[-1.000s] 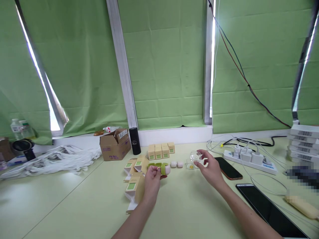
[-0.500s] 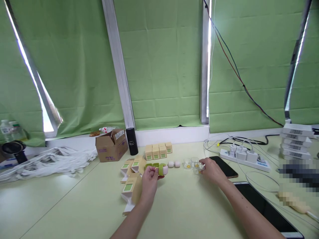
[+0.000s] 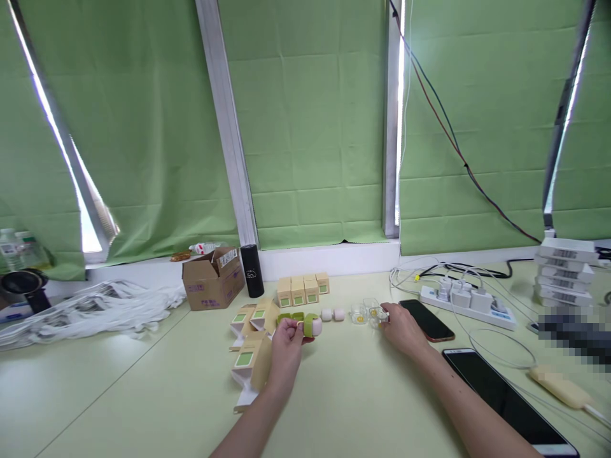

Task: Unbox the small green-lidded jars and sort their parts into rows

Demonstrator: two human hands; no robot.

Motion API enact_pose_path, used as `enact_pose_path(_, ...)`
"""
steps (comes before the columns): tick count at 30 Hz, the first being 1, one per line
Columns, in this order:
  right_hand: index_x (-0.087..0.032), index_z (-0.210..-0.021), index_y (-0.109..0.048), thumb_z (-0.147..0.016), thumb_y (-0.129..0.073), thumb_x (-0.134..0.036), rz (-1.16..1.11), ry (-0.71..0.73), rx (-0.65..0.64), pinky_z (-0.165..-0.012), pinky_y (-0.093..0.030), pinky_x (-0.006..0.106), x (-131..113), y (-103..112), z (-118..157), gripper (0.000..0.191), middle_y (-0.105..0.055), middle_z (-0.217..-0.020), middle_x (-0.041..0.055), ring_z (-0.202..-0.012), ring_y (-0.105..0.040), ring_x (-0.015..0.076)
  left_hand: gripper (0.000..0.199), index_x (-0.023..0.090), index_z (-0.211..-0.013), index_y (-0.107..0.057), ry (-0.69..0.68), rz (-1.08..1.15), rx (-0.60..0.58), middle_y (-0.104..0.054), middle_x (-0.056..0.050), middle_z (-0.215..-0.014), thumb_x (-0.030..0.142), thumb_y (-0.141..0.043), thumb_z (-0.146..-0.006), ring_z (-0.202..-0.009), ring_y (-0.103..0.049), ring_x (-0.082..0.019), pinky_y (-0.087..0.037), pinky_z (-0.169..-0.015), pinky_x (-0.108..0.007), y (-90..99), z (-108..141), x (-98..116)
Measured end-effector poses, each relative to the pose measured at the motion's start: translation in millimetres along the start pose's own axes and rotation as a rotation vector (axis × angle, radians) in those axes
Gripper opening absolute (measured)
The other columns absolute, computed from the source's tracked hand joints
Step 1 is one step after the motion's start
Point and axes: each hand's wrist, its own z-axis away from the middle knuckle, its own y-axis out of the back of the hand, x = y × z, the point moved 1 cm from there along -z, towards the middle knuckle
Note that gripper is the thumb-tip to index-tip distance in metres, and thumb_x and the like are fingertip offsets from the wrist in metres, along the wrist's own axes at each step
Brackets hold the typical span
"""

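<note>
My left hand [image 3: 287,340] is closed on a small green-banded item with a pale pink rounded end [image 3: 312,326]. More green pieces [image 3: 291,317] lie just behind its fingers. To the right, my right hand [image 3: 398,324] pinches one of several clear round containers [image 3: 359,313] with yellow centres; its fingertips partly cover that one. Two small pale pink pieces [image 3: 333,315] sit between the hands. Opened cream boxes with green labels [image 3: 252,359] stand left of my left hand. Several closed cream boxes [image 3: 298,291] form a row behind.
An open cardboard box [image 3: 212,280] and a black cylinder [image 3: 252,271] stand at the back left. Two dark-screened devices lie near my right arm, a phone [image 3: 427,320] and a tablet [image 3: 506,397]. A power strip [image 3: 470,306] with cables is behind them. White straps [image 3: 95,312] lie left.
My right hand has shifted slightly left and down at the clear containers, which now sit closer together. My left hand keeps its hold on the green-banded item.
</note>
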Motion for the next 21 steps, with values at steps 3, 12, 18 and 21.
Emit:
enact_pose_path(3,-0.014,-0.124,-0.066,-0.086,-0.058,-0.008,0.008,0.002,0.026,-0.081,-0.045,0.029,-1,-3,1,0.04,-0.073,-0.11,0.0123,-0.099,-0.069,0.0235,0.048,0.02,-0.08,-0.054,0.002,-0.002,-0.003,-0.068,0.0,-0.069,0.058,-0.082,-0.071,-0.069,-0.07,-0.019,-0.062,-0.072,-0.037,-0.1,0,0)
enact_pose_path(12,-0.024,-0.112,-0.074,-0.087,-0.061,-0.012,0.114,0.268,0.177,-0.105,-0.041,0.045,-29,2,17,0.031,-0.065,-0.128,0.0119,-0.127,-0.051,0.0324,0.049,0.021,-0.08,-0.053,-0.004,0.01,-0.001,-0.068,0.0,-0.068,0.058,-0.083,-0.071,-0.068,-0.07,-0.019,-0.061,-0.071,-0.036,-0.4,-1,-3)
enact_pose_path(18,-0.028,-0.111,-0.078,-0.086,-0.061,-0.01,0.234,0.314,0.162,-0.118,-0.029,0.053,-36,-14,23,0.036,-0.055,-0.146,0.0105,-0.146,-0.033,0.0357,0.052,0.02,-0.078,-0.052,-0.008,0.01,0.001,-0.068,0.0,-0.067,0.061,-0.084,-0.068,-0.066,-0.069,-0.019,-0.062,-0.068,-0.036,-1.0,-2,-2)
enact_pose_path(21,-0.029,-0.116,-0.077,-0.089,-0.057,-0.009,0.257,0.3,0.177,-0.119,-0.026,0.055,-33,-17,21,0.039,-0.053,-0.148,0.011,-0.147,-0.032,0.0358,0.051,0.021,-0.078,-0.052,-0.006,0.001,-0.003,-0.068,0.0,-0.068,0.06,-0.083,-0.069,-0.067,-0.07,-0.019,-0.062,-0.069,-0.036,-1.7,-2,-2)
